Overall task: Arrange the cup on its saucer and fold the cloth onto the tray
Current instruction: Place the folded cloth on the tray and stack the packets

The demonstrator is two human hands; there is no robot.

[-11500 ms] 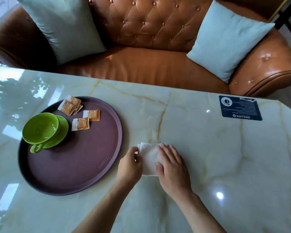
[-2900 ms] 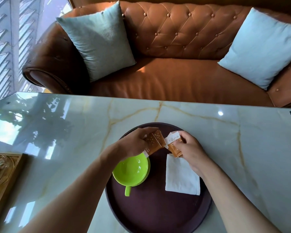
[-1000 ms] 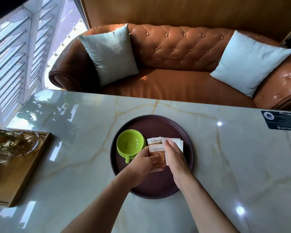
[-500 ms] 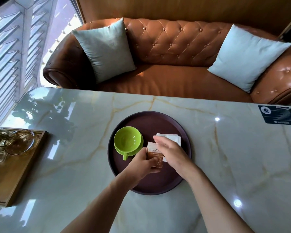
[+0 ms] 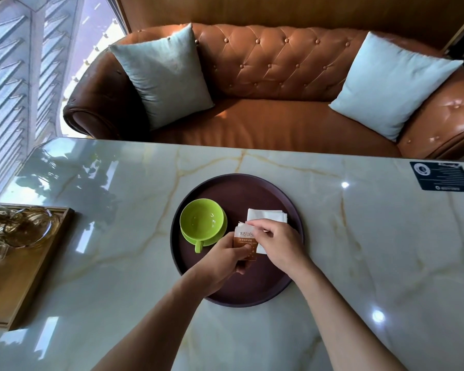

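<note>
Green ceramic cup [image 5: 202,224] sits on its green saucer [image 5: 217,235]; folded white cloth [image 5: 266,216] lies beside it on the round maroon tray [image 5: 255,290], near half bare. Left hand [image 5: 225,263] and right hand [image 5: 276,243] pinch brown sachets [image 5: 245,243].

Tufted leather sofa [image 5: 273,103] behind marble table [image 5: 386,263]; window [image 5: 24,62] left — sunlit.

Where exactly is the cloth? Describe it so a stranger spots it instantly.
On the marble table sits a round dark tray. The cloth lies folded on its right half, beside the green cup. It is the only white thing there, partly under the right hand.
</note>
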